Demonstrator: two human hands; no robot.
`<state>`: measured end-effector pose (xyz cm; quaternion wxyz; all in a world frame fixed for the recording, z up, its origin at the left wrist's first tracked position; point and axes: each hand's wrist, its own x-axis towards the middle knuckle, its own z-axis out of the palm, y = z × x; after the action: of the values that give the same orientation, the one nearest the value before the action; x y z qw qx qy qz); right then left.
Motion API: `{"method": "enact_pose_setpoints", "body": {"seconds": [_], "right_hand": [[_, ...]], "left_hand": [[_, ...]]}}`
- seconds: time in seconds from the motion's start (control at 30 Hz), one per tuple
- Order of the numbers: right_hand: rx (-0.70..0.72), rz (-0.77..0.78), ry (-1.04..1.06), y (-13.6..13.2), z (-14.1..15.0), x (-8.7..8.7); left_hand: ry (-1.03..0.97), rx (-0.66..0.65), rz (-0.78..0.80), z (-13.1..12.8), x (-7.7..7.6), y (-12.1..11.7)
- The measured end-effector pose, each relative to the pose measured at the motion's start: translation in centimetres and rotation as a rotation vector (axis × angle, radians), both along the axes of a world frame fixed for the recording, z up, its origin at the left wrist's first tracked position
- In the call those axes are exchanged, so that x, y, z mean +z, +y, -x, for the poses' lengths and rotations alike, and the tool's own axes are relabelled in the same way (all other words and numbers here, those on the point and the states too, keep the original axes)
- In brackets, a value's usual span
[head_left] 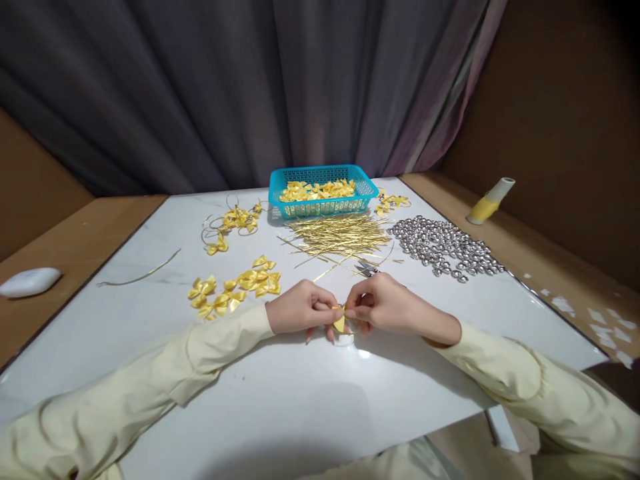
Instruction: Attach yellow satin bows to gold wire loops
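Note:
Between my two hands, low over the middle of the white table (290, 393), is a yellow ribbon bow (339, 324). My left hand (305, 308) pinches its left side, and my right hand (377, 303) pinches it from the right. Fingers hide much of the bow. A thin wire shows close to it, beside a small white object (344, 339) below. Scissors (367, 269) lie partly hidden behind my right hand. Several loose yellow bows (235, 290) rest to the left of my left hand.
A blue basket (323, 208) of yellow bows stands at the back. Before it lie gold wire ties (340, 237). Silver bell-like pieces (445, 247) cover the right side. Bows with wire loops (237, 219) are back left, near a single wire (143, 275). A ribbon roll (490, 202) stands far right.

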<state>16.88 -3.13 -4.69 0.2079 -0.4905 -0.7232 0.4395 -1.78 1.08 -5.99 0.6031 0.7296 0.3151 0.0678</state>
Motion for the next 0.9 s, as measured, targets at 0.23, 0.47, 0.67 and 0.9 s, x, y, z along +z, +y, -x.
{"method": "enact_pose_setpoints", "body": {"seconds": [0.23, 0.47, 0.67, 0.9], "right_hand": [[0.055, 0.025, -0.004, 0.2, -0.5, 0.0], [-0.016, -0.096, -0.101, 0.2, -0.8, 0.7], [0.066, 0.194, 0.118, 0.7, -1.1, 0.1], [0.07, 0.252, 0.196, 0.9, -1.2, -0.1]], "left_hand": [[-0.004, -0.032, 0.0, 0.2, 0.0, 0.1], [-0.018, -0.048, 0.0, 0.2, 0.2, 0.1], [-0.035, -0.1, -0.008, 0.3, 0.2, 0.2], [-0.039, -0.09, -0.024, 0.4, 0.3, 0.1]]}}
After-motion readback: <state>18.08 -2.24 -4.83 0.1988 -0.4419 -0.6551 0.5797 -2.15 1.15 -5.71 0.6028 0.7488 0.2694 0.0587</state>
